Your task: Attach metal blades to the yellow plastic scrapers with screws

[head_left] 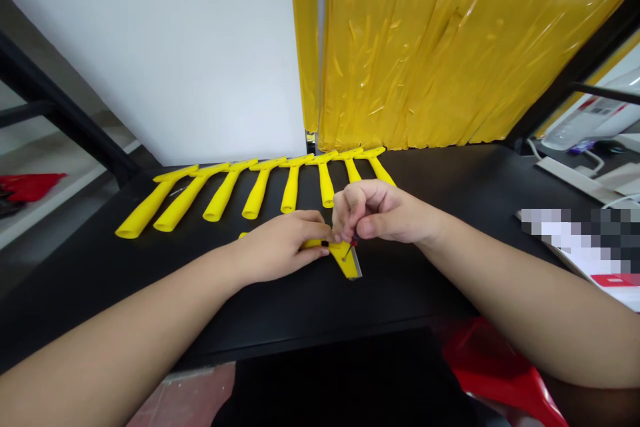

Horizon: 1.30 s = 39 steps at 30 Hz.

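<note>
A yellow plastic scraper (346, 260) with a metal blade at its end lies on the black table (425, 280). My left hand (280, 247) presses down on its handle and holds it in place. My right hand (385, 212) is closed around a small red-tipped tool (351, 245) whose thin point touches the scraper head near the blade. Most of the scraper's handle is hidden under my left hand.
Several more yellow scrapers (260, 190) lie in a row at the back of the table. Yellow plastic sheeting (450, 47) hangs behind. Papers (590, 253) sit at the right, a red stool (500, 367) below the table's front edge.
</note>
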Available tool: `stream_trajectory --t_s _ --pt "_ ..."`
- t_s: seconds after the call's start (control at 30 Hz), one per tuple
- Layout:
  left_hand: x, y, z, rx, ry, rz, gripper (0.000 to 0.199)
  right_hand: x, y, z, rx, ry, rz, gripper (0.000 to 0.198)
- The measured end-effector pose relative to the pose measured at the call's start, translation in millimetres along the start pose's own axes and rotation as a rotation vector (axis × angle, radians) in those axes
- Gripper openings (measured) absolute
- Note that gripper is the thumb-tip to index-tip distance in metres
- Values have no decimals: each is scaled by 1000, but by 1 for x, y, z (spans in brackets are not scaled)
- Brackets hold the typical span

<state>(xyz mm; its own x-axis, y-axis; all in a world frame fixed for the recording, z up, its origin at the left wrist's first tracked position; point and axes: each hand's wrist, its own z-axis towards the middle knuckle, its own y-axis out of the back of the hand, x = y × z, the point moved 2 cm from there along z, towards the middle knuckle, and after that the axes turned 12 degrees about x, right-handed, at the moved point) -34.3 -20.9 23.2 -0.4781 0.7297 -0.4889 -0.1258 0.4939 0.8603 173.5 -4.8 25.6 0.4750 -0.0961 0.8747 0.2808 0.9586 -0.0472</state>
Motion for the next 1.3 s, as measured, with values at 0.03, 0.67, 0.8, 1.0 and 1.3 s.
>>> stream_trajectory --t_s 0.03,0.67,0.8,1.0,1.3 --pt "0 0 0 0 -6 -2 22 0 1 0 1 -4 -3 18" --pt "3 -1 2 -14 38 -8 17 -3 4 3 -5 19 38 17" --pt "5 -2 2 -29 72 -24 16 -4 4 4 -35 19 44 19" --pt "5 -1 2 -31 81 -34 19 -8 4 5 -39 27 75 23" --pt "2 2 1 -59 55 -57 19 -9 1 7 -16 14 140 27"
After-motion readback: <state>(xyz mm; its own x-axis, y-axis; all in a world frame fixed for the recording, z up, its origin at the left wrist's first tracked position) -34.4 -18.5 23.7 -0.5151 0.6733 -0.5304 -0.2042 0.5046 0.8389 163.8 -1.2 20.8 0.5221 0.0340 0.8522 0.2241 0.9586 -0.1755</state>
